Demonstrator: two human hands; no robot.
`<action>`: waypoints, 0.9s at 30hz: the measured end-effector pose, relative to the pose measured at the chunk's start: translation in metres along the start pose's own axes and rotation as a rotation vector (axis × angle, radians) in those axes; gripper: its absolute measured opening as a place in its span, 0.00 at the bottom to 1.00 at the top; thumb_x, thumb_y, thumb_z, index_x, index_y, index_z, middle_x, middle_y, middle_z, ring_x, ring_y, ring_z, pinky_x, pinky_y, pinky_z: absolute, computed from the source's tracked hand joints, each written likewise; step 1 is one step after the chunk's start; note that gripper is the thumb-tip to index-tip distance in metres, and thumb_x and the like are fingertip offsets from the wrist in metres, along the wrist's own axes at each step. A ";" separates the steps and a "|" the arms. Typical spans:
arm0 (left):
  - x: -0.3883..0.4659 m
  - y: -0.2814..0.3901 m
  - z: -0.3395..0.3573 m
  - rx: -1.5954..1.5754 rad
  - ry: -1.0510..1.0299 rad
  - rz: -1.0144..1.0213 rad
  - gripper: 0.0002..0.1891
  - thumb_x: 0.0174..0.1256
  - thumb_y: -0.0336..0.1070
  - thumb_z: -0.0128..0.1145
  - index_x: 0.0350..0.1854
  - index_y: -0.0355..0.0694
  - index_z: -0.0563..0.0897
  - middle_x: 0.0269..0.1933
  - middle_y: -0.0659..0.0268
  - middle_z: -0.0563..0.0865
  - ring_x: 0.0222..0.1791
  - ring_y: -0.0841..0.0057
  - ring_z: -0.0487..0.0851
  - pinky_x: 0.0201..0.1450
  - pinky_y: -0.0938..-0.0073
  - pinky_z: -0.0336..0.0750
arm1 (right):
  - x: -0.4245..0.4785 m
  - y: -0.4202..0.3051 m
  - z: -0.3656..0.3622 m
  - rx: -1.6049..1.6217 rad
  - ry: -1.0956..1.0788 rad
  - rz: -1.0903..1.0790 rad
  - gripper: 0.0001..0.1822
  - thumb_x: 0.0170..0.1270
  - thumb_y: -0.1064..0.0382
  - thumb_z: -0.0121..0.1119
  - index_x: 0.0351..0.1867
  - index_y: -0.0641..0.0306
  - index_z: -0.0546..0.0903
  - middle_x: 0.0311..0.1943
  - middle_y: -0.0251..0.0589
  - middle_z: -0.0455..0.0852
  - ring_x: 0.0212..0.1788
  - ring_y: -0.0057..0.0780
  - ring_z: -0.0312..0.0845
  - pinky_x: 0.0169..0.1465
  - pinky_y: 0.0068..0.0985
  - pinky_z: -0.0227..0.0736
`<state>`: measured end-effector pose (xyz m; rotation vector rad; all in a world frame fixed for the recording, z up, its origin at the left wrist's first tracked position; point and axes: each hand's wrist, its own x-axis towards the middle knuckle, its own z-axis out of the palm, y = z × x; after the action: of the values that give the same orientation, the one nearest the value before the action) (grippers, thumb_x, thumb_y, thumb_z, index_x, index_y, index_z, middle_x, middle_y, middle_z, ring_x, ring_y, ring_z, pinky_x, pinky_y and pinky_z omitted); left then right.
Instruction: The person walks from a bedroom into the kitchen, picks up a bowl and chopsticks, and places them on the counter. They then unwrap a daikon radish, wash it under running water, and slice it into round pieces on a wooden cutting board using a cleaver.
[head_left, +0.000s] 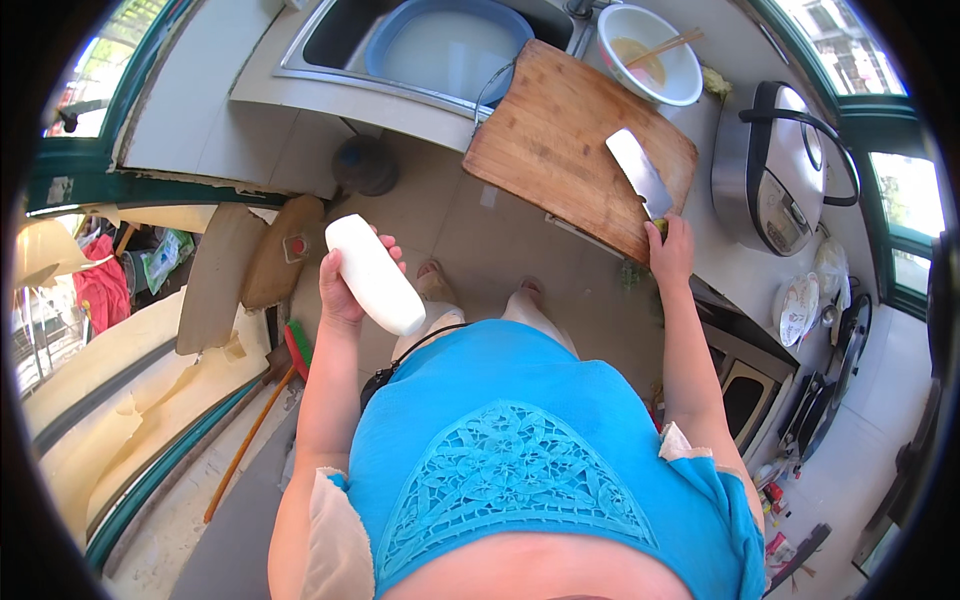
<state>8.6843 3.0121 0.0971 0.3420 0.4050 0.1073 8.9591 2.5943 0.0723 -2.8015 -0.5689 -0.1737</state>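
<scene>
My left hand (343, 289) is closed around a thick, white, peeled cylindrical piece (373, 274), likely a radish, held above the floor to the left of my body. On the right, my right hand (670, 247) is at the handle of a kitchen cleaver (640, 171), its fingers around the handle's end. The cleaver lies flat near the right side of a wooden cutting board (559, 127), blade pointing away from me. The board rests across the counter by the sink and juts over its front edge.
A blue basin (379, 45) of cloudy water sits in the steel sink (315, 67). Behind the board stands a white bowl (611, 34) with chopsticks and yellowish liquid. A rice cooker (739, 172) is to the right. A broom (251, 442) lies at the left.
</scene>
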 end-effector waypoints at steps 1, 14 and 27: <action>0.002 0.008 0.002 -0.014 -0.049 -0.017 0.33 0.52 0.56 0.62 0.55 0.38 0.73 0.50 0.53 0.81 0.49 0.61 0.82 0.53 0.54 0.79 | 0.001 -0.002 0.001 -0.015 0.021 -0.002 0.19 0.58 0.56 0.66 0.44 0.64 0.76 0.40 0.49 0.78 0.44 0.50 0.73 0.47 0.40 0.69; 0.072 0.062 0.087 -0.043 0.114 -0.185 0.32 0.65 0.62 0.52 0.58 0.38 0.71 0.45 0.54 0.82 0.45 0.63 0.82 0.53 0.58 0.79 | 0.046 -0.092 -0.047 0.004 0.132 -0.005 0.16 0.60 0.61 0.59 0.50 0.59 0.77 0.52 0.44 0.79 0.56 0.45 0.73 0.56 0.39 0.66; 0.173 0.085 0.126 -0.098 0.088 -0.258 0.29 0.67 0.58 0.53 0.58 0.37 0.69 0.43 0.53 0.80 0.45 0.61 0.81 0.49 0.58 0.80 | 0.314 -0.239 -0.095 -0.048 0.634 -0.708 0.24 0.65 0.57 0.58 0.62 0.55 0.71 0.63 0.43 0.72 0.66 0.40 0.66 0.68 0.38 0.51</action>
<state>8.8899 3.0828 0.1714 0.1871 0.5257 -0.1104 9.1458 2.8925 0.2746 -2.2504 -1.3330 -1.1576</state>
